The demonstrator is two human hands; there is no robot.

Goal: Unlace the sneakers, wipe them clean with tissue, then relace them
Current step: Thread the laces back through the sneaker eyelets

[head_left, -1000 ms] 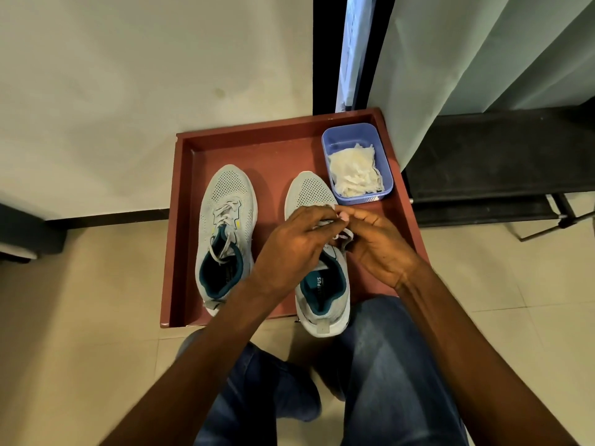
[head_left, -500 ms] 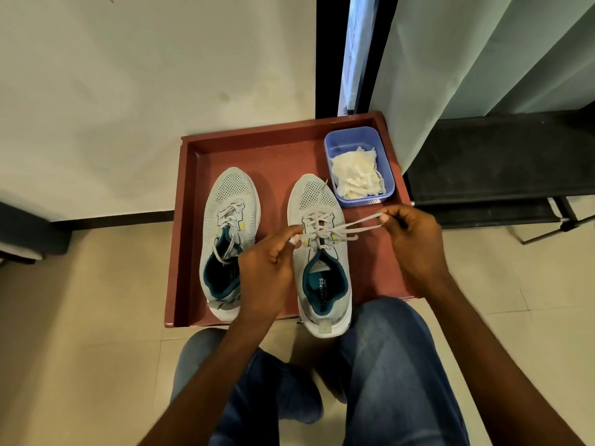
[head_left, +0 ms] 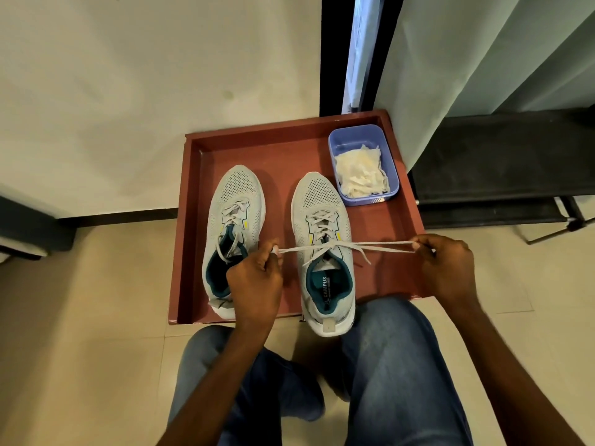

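Observation:
Two grey sneakers with teal linings stand side by side, toes pointing away from me, in a red-brown tray (head_left: 283, 146). The left sneaker (head_left: 236, 201) is laced, its lace loose near the tongue. Across the right sneaker (head_left: 322, 201) its white lace (head_left: 380, 246) is stretched taut sideways. My left hand (head_left: 257, 278) pinches one side of that lace between the two shoes. My right hand (head_left: 447, 268) pinches the other side, out past the tray's right rim. The right sneaker's heel sticks out over the tray's near edge.
A blue plastic tub (head_left: 391, 162) of crumpled white tissue (head_left: 360, 172) sits in the tray's far right corner. A wall stands behind the tray, a curtain (head_left: 467, 69) and a black low shelf (head_left: 502, 156) to the right. My knees in jeans are below the tray on the tiled floor.
My hands were together over the right sneaker's laces; they have since moved apart, left going left and right going right, drawing the lace out sideways.

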